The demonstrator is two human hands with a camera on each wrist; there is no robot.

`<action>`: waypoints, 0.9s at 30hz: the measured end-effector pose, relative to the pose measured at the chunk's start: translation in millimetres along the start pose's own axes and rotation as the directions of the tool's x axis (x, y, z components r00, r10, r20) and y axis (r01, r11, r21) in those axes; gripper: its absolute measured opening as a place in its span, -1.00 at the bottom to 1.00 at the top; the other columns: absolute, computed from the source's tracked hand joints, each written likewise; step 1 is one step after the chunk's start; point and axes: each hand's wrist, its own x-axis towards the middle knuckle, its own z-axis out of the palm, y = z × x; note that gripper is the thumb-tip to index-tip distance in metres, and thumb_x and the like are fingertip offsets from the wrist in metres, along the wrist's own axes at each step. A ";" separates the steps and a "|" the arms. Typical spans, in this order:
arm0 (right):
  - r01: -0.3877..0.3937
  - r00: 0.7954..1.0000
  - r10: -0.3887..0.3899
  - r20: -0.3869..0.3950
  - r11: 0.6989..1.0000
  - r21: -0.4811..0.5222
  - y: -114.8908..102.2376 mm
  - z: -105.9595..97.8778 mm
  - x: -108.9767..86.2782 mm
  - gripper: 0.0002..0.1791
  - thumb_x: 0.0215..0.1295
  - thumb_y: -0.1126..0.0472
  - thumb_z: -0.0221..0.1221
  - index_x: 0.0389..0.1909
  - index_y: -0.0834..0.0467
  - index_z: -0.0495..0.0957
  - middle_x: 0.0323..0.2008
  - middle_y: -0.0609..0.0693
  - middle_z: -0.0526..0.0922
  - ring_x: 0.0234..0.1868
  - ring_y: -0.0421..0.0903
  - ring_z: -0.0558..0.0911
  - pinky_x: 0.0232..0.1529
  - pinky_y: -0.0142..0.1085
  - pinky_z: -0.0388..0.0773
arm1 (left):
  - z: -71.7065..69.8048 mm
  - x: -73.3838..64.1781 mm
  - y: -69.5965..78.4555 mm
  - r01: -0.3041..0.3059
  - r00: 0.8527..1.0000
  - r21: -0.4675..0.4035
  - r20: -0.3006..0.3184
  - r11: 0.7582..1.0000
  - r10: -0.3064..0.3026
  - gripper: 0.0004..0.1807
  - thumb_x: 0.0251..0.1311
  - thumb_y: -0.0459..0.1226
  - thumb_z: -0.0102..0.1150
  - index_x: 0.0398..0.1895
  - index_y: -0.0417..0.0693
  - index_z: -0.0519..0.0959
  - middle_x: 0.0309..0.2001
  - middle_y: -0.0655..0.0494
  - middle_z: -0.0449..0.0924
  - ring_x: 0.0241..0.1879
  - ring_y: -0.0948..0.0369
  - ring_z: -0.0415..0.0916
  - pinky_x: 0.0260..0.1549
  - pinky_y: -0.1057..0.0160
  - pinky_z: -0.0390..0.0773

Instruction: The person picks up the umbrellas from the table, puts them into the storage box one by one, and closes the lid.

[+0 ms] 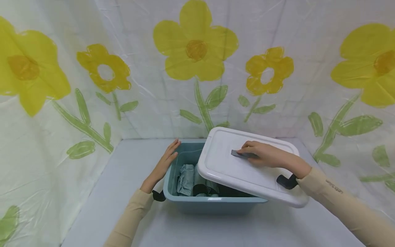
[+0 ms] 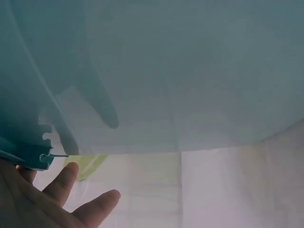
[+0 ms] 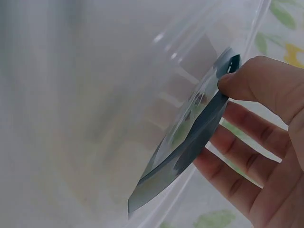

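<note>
A blue-green plastic bin stands on the table with a white lid lying tilted across its right part. My right hand holds the lid by its grey handle, thumb on one side and fingers on the other. The lid's right end juts past the bin. At the bin's left side is my left hand, fingers extended along the rim; the left wrist view shows them spread under the rim's edge. Inside the bin, a crinkled grey-green bundle lies beside a rolled item. The lid hides the bin's right interior.
The table has a pale cover. Behind and at both sides hangs a white curtain printed with yellow flowers. A black camera mount on the right wrist sits close above the lid.
</note>
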 end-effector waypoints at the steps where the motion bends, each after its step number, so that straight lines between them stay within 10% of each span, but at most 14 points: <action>1: 0.004 1.000 -0.004 0.005 1.000 -0.002 -1.3 0.2 2.2 -0.57 0.20 0.35 0.18 0.13 0.13 0.50 -0.07 -0.03 0.54 -0.04 -0.11 0.52 -0.08 -0.19 0.49 | 0.3 0.3 -0.2 0.003 1.000 -0.001 -0.004 1.000 -0.003 -0.48 0.43 -0.36 -0.35 0.42 -0.26 -0.04 0.46 -0.14 -0.23 0.44 -0.07 -0.31 0.29 -0.22 -0.16; 27: 0.109 0.987 -0.109 0.120 0.994 0.008 -44.6 14.3 58.3 -0.55 0.27 0.35 0.09 0.18 0.05 0.46 0.01 -0.03 0.49 -0.02 -0.10 0.48 -0.05 -0.23 0.47 | 1.0 -8.9 -3.0 0.045 0.997 -0.074 -0.054 0.996 -0.049 -0.47 0.46 -0.26 -0.47 0.45 -0.16 -0.13 0.47 -0.10 -0.24 0.44 -0.05 -0.32 0.31 -0.20 -0.22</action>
